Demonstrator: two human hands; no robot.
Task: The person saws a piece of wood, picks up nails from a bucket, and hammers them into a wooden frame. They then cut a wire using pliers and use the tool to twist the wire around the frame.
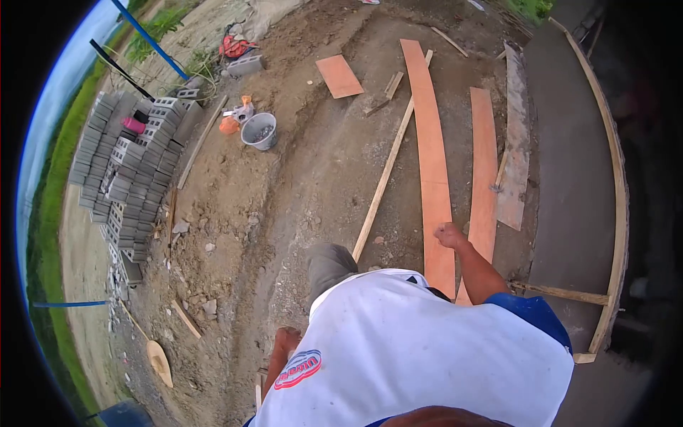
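My right hand (449, 235) is curled in a loose fist, with nothing visible in it. It overlaps the right edge of a long strip of orange-brown plywood (431, 156) lying on the ground. Close by on the right lies a shorter plywood strip (483, 164). My left hand (287, 339) hangs low beside my grey trouser leg (329, 269), its fingers mostly hidden. A thin wooden batten (389, 167) runs away from my leg and passes under the long strip.
Stacked concrete blocks (131, 171) stand at left. A bucket (259, 132) sits on the dirt, with a square plywood piece (340, 76) farther off. At right, a stained board (512, 142) lies beside smooth grey concrete (569, 156) edged by a timber form (617, 171).
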